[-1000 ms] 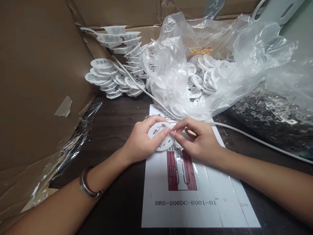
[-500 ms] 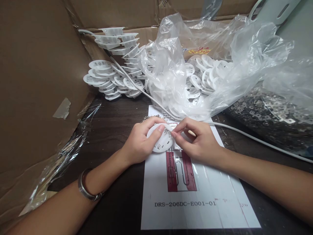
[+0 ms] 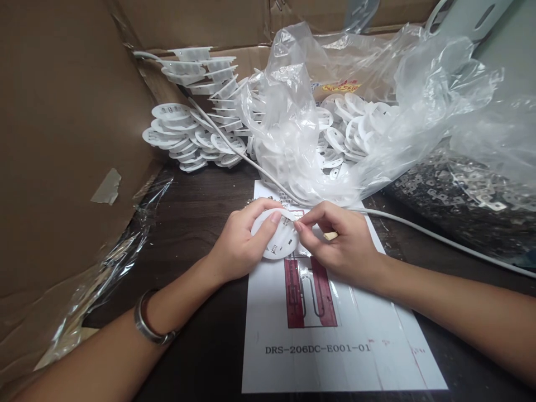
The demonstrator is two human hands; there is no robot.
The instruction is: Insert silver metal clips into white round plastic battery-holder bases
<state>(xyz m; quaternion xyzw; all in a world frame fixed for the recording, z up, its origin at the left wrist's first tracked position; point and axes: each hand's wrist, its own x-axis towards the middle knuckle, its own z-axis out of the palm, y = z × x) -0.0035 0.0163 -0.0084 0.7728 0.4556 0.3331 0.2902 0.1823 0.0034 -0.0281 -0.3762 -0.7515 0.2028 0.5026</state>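
Note:
My left hand (image 3: 245,240) grips a round white plastic disc (image 3: 274,240) by its left side, thumb on the face and fingers behind. Small slots and printed marks show on the disc, which is tilted towards me. At its upper right edge, my right hand (image 3: 335,234) pinches thumb and forefinger together; whatever is between those fingertips is too small to make out. A short beige stick (image 3: 330,236) pokes out from the curled fingers of that hand. Behind my left hand, a little heap of small metal pieces (image 3: 262,199) is mostly hidden.
Under my hands lies a printed sheet (image 3: 318,368) with a red-marked drawing. White discs (image 3: 171,111) are stacked at the back left; more lie in a clear plastic bag (image 3: 288,106). Flat metal parts (image 3: 444,190) fill a bag at right. A white cable (image 3: 419,223) crosses the table.
My right hand has turned slightly, and the beige stick in its fingers now sits lower and shows more of its end. The disc has tilted a little; my left hand keeps its grip.

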